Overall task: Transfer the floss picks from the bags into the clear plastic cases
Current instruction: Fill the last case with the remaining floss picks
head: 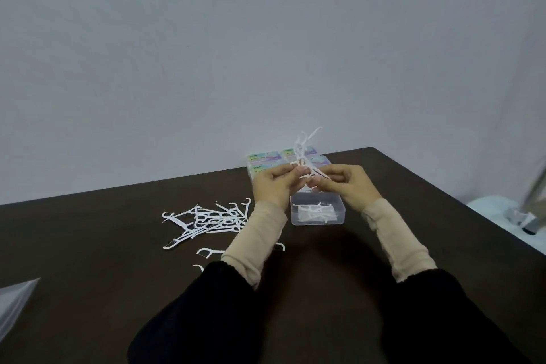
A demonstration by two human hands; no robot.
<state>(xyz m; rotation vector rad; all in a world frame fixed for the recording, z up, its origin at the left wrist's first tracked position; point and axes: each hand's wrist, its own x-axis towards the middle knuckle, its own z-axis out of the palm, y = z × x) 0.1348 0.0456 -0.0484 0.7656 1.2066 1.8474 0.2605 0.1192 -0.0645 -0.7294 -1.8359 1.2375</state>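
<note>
Left hand [276,183] and right hand [344,183] pinch floss pick bunch [304,156] above open clear case [317,211]; loose picks [209,220] left on worktop [118,245].

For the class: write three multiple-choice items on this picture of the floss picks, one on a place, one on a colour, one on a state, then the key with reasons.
1. Where is the loose pile of picks on the table?
A. left of the open case
B. inside a bag
C. on the wall

2. What colour are the picks?
A. black
B. white
C. red

3. What state is the open case in?
A. shut and empty
B. upside down
C. lidless, with some picks inside

Key: 1 A, the pile lies to the case's left; 2 B, every pick shows white on the dark table; 3 C, picks lie on its floor while the left hand and right hand hold a bundle above it.
</note>
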